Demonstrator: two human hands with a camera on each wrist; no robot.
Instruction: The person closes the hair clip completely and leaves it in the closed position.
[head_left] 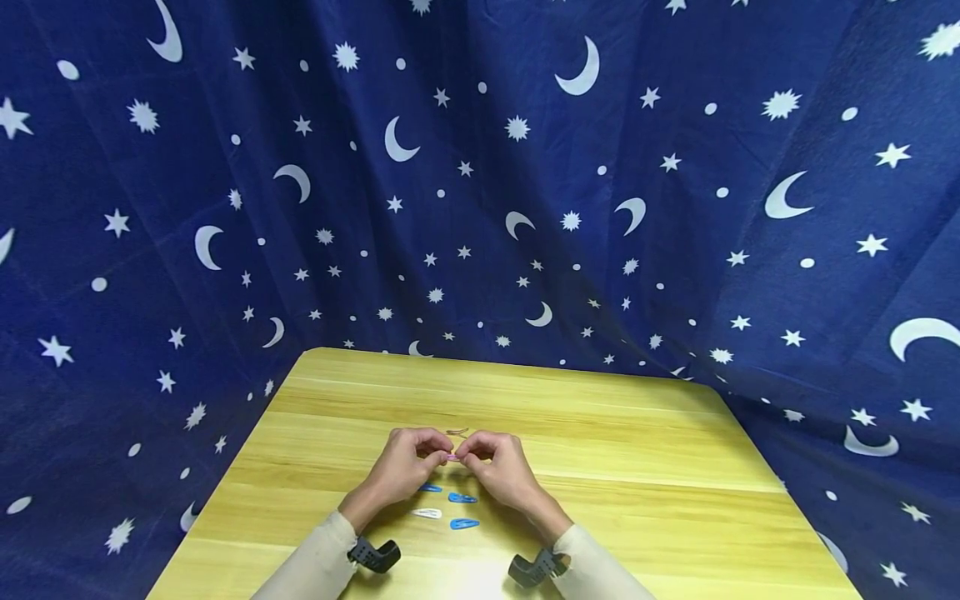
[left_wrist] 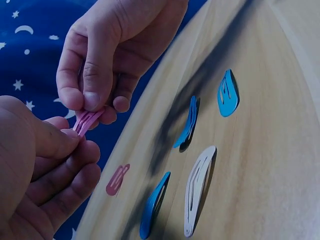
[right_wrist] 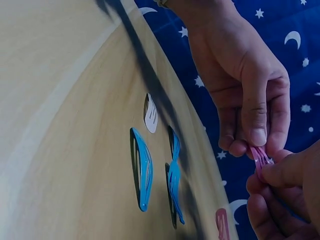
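Between both hands, just above the table, is a pink snap hair clip (head_left: pixel 452 457). My left hand (head_left: pixel 397 468) pinches one end of it between thumb and fingers. The other end is pinched by my right hand (head_left: pixel 504 471). In the left wrist view, the pink clip (left_wrist: pixel 86 121) shows its slotted face, while the fingertips cover both ends. Closer to me on the table lie a white snap clip (head_left: pixel 427 513) and several blue ones, including a blue clip (head_left: pixel 464 524) nearest my body. Beyond the hands lies a dull red clip (head_left: pixel 457 432).
The clips lie on a light wooden table (head_left: pixel 615 467), apart from one another. A dark blue curtain (head_left: pixel 480 167) with moons and stars hangs behind and at both sides of the table. Each wrist wears a black camera strap, such as the left one (head_left: pixel 372 554).
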